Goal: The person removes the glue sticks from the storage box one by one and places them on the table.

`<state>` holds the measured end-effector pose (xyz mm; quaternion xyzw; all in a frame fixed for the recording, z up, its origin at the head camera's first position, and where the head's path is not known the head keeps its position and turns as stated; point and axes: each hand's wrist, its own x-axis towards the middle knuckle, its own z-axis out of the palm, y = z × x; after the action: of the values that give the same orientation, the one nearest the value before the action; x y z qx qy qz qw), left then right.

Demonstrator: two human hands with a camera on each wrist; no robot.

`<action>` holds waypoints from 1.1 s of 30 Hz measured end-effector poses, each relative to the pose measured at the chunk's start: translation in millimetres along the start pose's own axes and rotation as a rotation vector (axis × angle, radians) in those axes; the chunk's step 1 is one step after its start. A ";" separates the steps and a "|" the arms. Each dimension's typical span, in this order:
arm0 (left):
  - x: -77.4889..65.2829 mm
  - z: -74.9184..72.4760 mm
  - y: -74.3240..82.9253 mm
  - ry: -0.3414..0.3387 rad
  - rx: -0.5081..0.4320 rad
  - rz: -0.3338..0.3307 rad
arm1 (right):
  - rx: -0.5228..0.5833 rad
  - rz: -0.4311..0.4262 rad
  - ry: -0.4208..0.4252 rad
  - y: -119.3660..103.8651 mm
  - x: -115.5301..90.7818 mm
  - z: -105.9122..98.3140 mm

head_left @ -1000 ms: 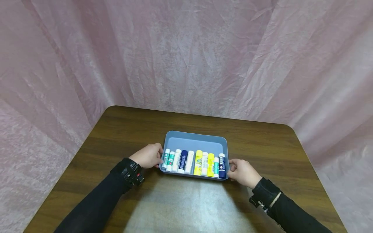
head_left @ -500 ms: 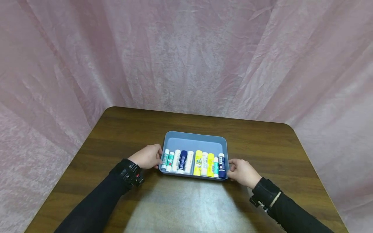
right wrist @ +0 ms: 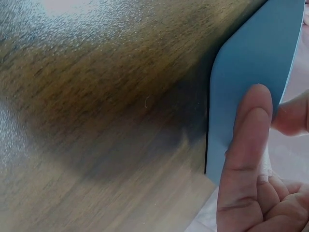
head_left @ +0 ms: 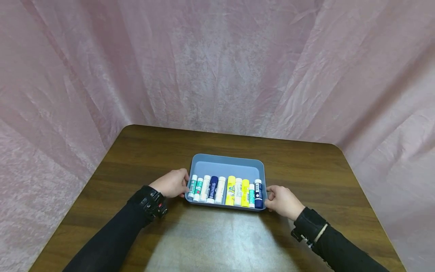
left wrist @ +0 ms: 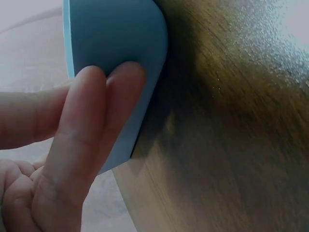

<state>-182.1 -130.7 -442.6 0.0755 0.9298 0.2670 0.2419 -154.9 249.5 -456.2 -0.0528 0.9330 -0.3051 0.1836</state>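
A shallow blue-grey tray [head_left: 224, 166] rests on the wooden table. Inside it, along the near side, several capped tubes that look like glue sticks lie side by side: green-and-white, white, dark blue [head_left: 212, 189] and yellow [head_left: 230, 190]. My left hand [head_left: 172, 183] pinches the tray's left wall near the front corner. In the left wrist view, two fingers [left wrist: 79, 116] press on the wall's outside while the thumb is at the rim. On the opposite end, my right hand [head_left: 284, 202] pinches the right wall, its fingers [right wrist: 248, 140] outside and thumb [right wrist: 293, 115] over the rim.
The brown table [head_left: 153, 147] has rounded far corners and reaches past the tray on all sides. Behind it and at both sides hangs a pink curtain [head_left: 217, 68]. Light glares off the tabletop in front of the tray.
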 end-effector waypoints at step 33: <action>46.1 -2.8 3.2 0.057 -0.023 -0.083 | 0.034 0.009 0.001 1.9 -1.7 -0.9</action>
<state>-223.6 -116.9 -457.7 0.0264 0.9355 0.2696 0.2270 -153.6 251.8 -456.2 -0.0453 0.9279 -0.3203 0.1853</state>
